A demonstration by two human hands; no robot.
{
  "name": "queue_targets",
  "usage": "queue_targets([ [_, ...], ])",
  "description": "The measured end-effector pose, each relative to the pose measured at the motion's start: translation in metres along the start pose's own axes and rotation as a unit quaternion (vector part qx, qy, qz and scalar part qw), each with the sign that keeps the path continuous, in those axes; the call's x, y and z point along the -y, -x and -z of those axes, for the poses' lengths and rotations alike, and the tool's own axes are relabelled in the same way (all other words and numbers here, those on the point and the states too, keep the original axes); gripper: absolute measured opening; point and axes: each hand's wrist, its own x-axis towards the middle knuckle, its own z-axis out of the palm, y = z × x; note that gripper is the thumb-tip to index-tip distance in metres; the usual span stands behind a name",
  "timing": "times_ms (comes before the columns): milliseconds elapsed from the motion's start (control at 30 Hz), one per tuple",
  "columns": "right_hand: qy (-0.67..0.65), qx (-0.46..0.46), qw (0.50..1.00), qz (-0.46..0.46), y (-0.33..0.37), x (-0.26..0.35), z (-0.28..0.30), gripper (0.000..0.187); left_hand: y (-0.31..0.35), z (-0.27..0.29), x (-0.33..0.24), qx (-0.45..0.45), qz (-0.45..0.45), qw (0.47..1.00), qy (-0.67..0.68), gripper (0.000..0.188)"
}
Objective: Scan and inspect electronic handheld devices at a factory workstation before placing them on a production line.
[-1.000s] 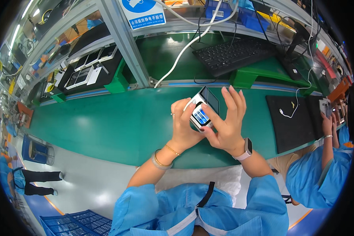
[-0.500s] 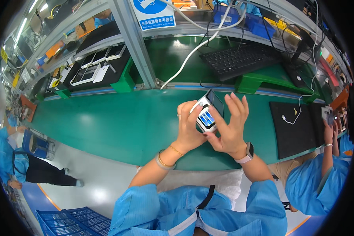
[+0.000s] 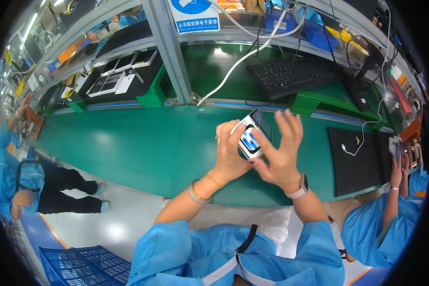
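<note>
A white boxy handheld device (image 3: pixel 246 151) with a dark screen (image 3: pixel 262 124) is held tilted above the green bench. On the side turned toward me, a black-rimmed rounded recess shows blue and white parts. My left hand (image 3: pixel 228 151) is closed around the device's left side and lower corner. From the right, my right hand (image 3: pixel 285 155) reaches over with its index finger touching the recess and its thumb by the bottom corner. Its other fingers are spread and raised. What lies under the right fingertips is hidden.
A green bench top (image 3: pixel 128 148) spans the middle. A black mat (image 3: pixel 350 167) with a white cable (image 3: pixel 352 151) lies right. Behind are a keyboard (image 3: pixel 293 76) and a rack of white devices (image 3: pixel 106 85). A co-worker (image 3: pixel 386 224) sits at right; another person (image 3: pixel 31 183) stands left.
My right hand's raised fingers have tilted slightly left while the device stays in my left hand. At the left, the standing person has shifted and lifted an arm.
</note>
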Motion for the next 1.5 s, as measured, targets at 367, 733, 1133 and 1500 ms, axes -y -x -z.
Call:
queue_targets([
  [367, 0.003, 0.045, 0.996, 0.083, 0.008, 0.004, -0.004, 0.054, 0.003, -0.003, 0.003, 0.004, -0.023, 1.0, -0.007, 0.092],
  [733, -0.013, -0.005, 0.999, 0.051, 0.013, 0.003, -0.009, 0.048, 0.004, -0.005, 0.005, 0.005, -0.012, 1.0, -0.027, 0.095],
  [1133, -0.018, -0.035, 0.999, 0.034, -0.001, -0.002, -0.002, 0.045, 0.005, -0.004, 0.007, 0.004, 0.015, 0.999, -0.028, 0.096],
  [1500, -0.104, 0.015, 0.99, 0.098, 0.015, 0.001, -0.019, 0.036, 0.006, -0.007, 0.012, 0.002, -0.003, 0.998, -0.055, 0.098],
])
